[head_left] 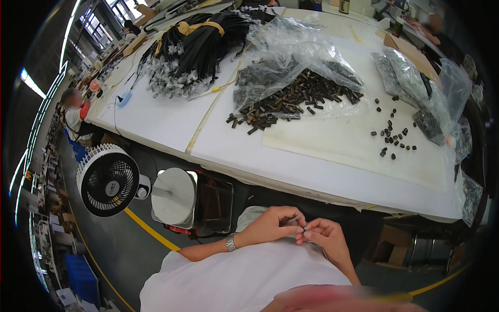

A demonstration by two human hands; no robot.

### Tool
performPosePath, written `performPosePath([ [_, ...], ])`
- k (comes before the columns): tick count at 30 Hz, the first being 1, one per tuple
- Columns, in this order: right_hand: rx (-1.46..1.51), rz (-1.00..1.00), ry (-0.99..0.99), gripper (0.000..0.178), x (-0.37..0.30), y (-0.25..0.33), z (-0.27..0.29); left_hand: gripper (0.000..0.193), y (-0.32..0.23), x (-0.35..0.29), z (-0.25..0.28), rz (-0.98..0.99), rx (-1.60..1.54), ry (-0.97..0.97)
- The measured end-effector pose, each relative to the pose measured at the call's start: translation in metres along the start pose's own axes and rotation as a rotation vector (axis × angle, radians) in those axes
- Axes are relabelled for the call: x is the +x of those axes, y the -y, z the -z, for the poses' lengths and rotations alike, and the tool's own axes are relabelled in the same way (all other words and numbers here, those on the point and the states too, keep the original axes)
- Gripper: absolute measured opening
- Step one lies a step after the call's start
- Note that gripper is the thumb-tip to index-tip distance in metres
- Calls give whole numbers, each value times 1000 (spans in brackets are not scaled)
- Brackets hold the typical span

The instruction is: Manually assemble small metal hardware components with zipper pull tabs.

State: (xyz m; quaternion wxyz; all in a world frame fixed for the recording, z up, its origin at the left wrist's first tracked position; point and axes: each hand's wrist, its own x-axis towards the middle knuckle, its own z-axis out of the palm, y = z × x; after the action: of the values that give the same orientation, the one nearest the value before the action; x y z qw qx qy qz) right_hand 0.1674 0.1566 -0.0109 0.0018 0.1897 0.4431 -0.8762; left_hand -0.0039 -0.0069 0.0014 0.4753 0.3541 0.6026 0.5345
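My left hand (273, 224) and my right hand (327, 237) meet over my lap, their fingertips pinched together. Between them is a tiny dark piece (304, 229), mostly covered by the fingers; its kind is too small to make out. Both hands are below the table's front edge. On the table ahead, a heap of short dark brown cylinders (291, 99) spills out of a clear plastic bag (306, 44). Farther right, several small black pieces (393, 138) lie scattered on the white surface.
A bundle of black cords (202, 47) tied with a yellow band lies at the back left of the white table (156, 119). Bagged parts (405, 78) rest by a cardboard box at right. A fan (110, 182) stands left of me. Other people sit farther off.
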Motion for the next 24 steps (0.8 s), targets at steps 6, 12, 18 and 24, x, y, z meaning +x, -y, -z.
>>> performPosePath([
  [6,4,-67,23,6,-6,-2,-7,13,9,1,13,54,-74,186],
  [12,-100,-40,-62,5,-16,-2,-17,11,2,-2,10,188,-217,296],
  [18,-415,110,-185,4,-10,-12,-16,11,-5,1,5,205,-31,195],
  [24,-474,131,-214,5,-12,-10,-21,10,-8,2,8,159,-8,216],
])
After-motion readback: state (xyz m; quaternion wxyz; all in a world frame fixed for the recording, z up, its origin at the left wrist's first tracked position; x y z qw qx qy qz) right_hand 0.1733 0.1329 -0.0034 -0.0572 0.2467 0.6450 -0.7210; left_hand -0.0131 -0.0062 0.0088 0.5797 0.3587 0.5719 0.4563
